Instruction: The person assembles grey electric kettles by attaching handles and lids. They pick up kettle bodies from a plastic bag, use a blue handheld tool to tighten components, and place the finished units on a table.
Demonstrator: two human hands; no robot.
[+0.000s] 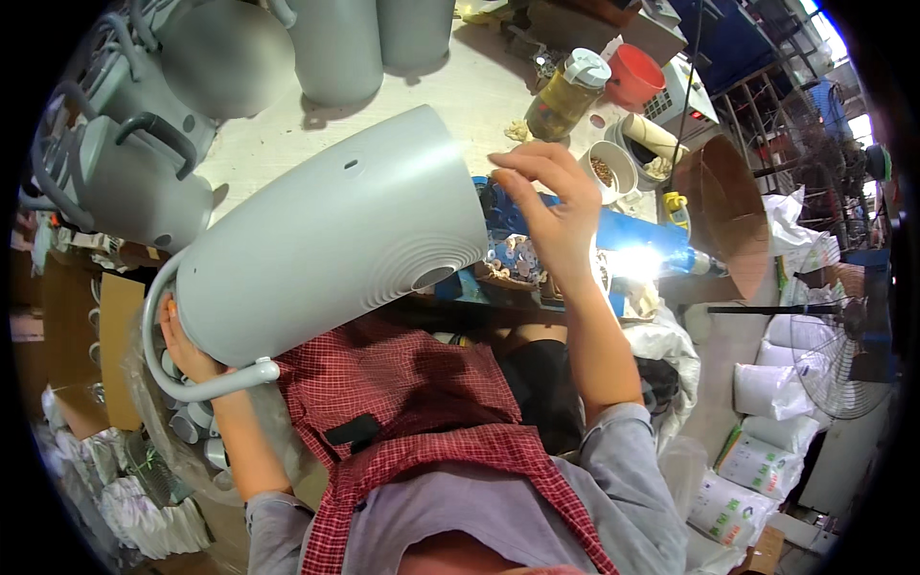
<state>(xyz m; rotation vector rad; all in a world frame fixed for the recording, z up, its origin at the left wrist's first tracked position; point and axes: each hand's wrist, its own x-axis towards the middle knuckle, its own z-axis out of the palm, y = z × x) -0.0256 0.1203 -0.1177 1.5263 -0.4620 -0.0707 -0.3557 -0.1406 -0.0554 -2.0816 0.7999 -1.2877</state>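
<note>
A large pale grey tapered plastic housing lies tilted across the space before me, over the table edge. It has a small slot, a round hole ringed with ridges, and a looped grey handle at its lower left end. My left hand is closed against that end, inside the loop, bearing the housing; part of the hand is hidden. Beside the housing's right end is my right hand, thumb and forefinger pinched together. Whatever lies between those fingertips is too small to make out. Behind this hand rests a blue tool-like cylinder beside a bright glare.
Similar grey housings stand at the back left of the pale table. Toward the right are a lidded jar, a red cup, a white mug of small parts, and loose screws or washers. A fan stands farther right.
</note>
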